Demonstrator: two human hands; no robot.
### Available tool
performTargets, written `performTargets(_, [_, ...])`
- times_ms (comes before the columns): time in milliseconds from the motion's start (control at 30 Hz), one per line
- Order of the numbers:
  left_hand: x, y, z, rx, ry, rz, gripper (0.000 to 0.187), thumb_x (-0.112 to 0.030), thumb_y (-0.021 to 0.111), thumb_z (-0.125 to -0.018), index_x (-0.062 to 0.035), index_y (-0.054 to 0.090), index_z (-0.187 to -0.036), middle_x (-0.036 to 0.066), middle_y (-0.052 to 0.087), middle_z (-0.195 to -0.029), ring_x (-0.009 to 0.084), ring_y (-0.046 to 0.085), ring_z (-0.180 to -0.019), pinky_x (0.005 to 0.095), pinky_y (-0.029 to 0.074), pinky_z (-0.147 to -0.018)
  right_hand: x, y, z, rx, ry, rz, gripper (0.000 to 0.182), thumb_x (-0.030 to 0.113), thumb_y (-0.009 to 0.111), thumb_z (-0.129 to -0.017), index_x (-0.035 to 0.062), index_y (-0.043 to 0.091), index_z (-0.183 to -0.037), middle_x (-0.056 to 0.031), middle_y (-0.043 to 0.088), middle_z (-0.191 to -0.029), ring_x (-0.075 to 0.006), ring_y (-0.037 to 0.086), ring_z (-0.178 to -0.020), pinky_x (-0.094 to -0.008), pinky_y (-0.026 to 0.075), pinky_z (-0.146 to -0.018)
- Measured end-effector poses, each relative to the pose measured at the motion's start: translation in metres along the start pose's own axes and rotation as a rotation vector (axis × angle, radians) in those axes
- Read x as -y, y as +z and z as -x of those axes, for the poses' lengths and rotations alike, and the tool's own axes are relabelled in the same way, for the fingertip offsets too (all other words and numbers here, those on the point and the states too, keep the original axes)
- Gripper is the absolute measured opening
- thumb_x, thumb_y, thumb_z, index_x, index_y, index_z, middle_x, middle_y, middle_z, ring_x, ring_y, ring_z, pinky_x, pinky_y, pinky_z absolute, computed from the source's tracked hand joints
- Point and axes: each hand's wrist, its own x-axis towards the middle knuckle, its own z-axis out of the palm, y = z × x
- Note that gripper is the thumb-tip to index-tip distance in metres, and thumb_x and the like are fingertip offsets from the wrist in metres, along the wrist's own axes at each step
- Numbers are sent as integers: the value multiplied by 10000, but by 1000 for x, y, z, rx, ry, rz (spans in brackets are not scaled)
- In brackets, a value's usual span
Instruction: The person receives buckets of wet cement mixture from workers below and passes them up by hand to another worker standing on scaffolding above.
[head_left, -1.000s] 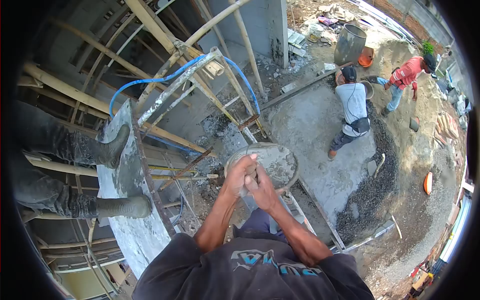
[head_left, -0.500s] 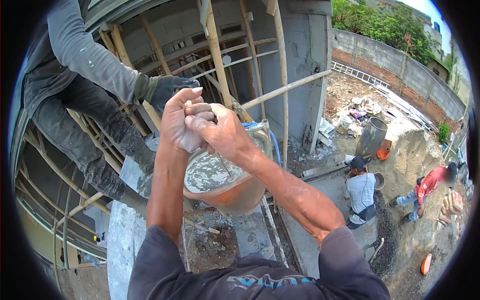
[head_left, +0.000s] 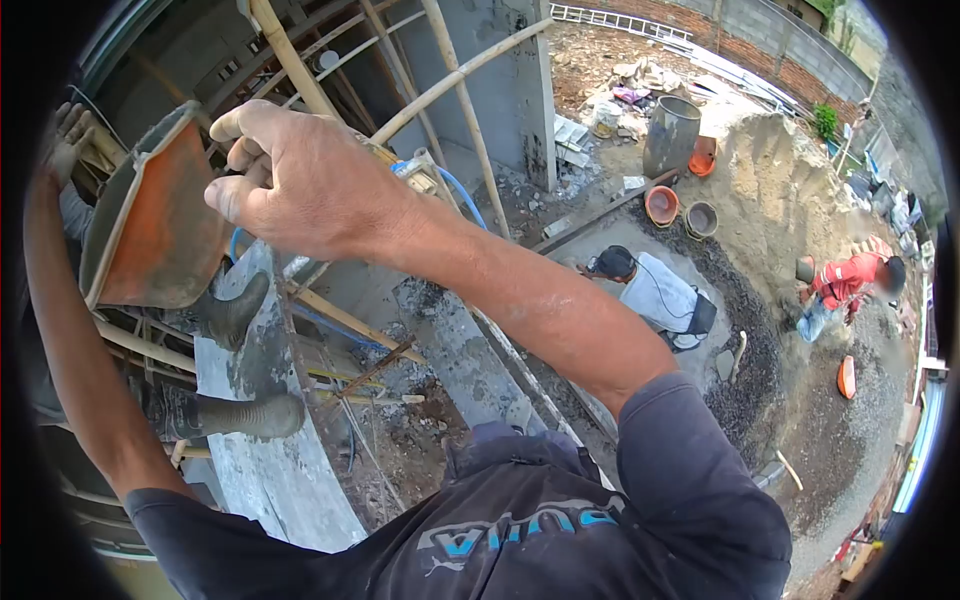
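"What's closest to you?"

"My dark shirt (head_left: 510, 525) with its printed lettering, then my bare forearms (head_left: 545, 300), both reaching forward."

"How are your hands?"

"My right hand (head_left: 295, 185) is out in front, fingers loosely curled, thumb apart, a gap between them. My left hand (head_left: 65, 147) is up at the dim edge of the view; I can't tell whether it grips anything."

"And the bucket?"

"The orange bucket (head_left: 165, 235), smeared with grey, is raised between my two hands, tipped over with its mouth turned to my left. My right fingertips are just beside its wall; whether they touch it, I can't tell."

"What's past that?"

"Lower on my left, a pair of boots (head_left: 255, 415) stands on a grey-smeared plank (head_left: 275, 480)."

"And farther off?"

"Down to my right, a person in a pale shirt (head_left: 665, 295) bends low on a grey floor (head_left: 600, 238). A reddish bucket (head_left: 661, 206) and a grey bucket (head_left: 701, 220) sit side by side near that person. A person in a red top (head_left: 850, 280) stoops farther right. Beyond the buckets stands a grey drum (head_left: 670, 140), and at the back a ladder (head_left: 620, 24) lies near a brick wall (head_left: 785, 72)."
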Motion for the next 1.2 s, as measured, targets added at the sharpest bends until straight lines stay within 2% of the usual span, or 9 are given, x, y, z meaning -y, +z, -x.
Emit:
performTargets(200, [-17, 28, 138, -301, 931, -1166, 591, -487, 735, -801, -119, 604, -1245, 172, 615, -1185, 310, 599, -1065, 422, 457, -942, -106, -131, 197, -343, 651, 261, 449, 294, 629, -869, -46, 601, -1161, -200, 687, -992, -263, 675, -905, -345, 510, -811])
performTargets(267, [26, 63, 211, -49, 1021, -740, 525, -322, 634, -882, -48, 523, -1315, 161, 545, -1295, 281, 529, -1181, 406, 398, -1018, -128, -161, 304, -435, 986, 411, 454, 306, 628, -873, -46, 603, -1158, -235, 671, -1066, -303, 662, -1007, -374, 498, -878])
performTargets(367, [131, 117, 300, 491, 689, -134, 451, -187, 568, -951, 4, 491, -1352, 153, 495, -1382, 245, 462, -1288, 392, 342, -1082, -143, -165, 503, -559, 1287, 557, 444, 346, 645, -850, -15, 630, -1108, -248, 668, -1040, -355, 651, -1004, -403, 493, -870])
performTargets(400, [168, 130, 320, 653, 508, -119, 505, -235, 634, -914, -2, 500, -1341, 165, 506, -1362, 252, 475, -1269, 390, 370, -1055, -142, -154, 580, -558, 1238, 769, 341, 288, 652, -857, -23, 663, -996, -164, 688, -832, -268, 663, -744, -384, 493, -680])
performTargets(533, [382, 157, 409, 1025, -104, -470, 565, -309, 672, -864, 57, 533, -1272, 237, 582, -1241, 304, 553, -1181, 391, 426, -987, -42, -70, 792, -327, 1960, 713, 327, 281, 559, -795, -20, 686, -810, -265, 663, -901, -399, 650, -892, -466, 505, -819])
performTargets(633, [557, 103, 499, 1157, -471, -530, 411, -331, 671, -838, 26, 637, -1039, 99, 651, -869, 188, 612, -786, 336, 488, -725, 32, 15, 952, -604, 2429, 147, 302, 236, 581, -767, -43, 673, -694, -176, 684, -710, -299, 675, -567, -406, 574, -590])
performTargets(833, [684, -56, 612, 1139, -1486, -1013, 381, -364, 665, -842, -52, 658, -1062, 100, 650, -965, 264, 605, -841, 462, 475, -653, 113, 68, 889, -1358, 2443, -82, 174, 188, 589, -843, 23, 627, -888, -118, 630, -732, -244, 618, -581, -436, 528, -534])
performTargets(1033, [691, 3, 615, 1290, -1114, -692, 190, -277, 652, -859, -100, 623, -923, -14, 522, -690, 123, 482, -571, 337, 420, -542, -16, 17, 807, -1140, 2218, -96, 232, 228, 580, -901, 64, 604, -1065, -44, 594, -777, -162, 590, -627, -345, 484, -541])
performTargets(1200, [639, 112, 579, 1013, -1377, -176, 335, -281, 592, -947, -92, 542, -1218, 23, 649, -995, 123, 611, -837, 272, 486, -679, -181, -42, 744, -774, 2064, -24, 333, 306, 616, -901, 36, 629, -1094, -55, 634, -841, -154, 614, -717, -321, 507, -595])
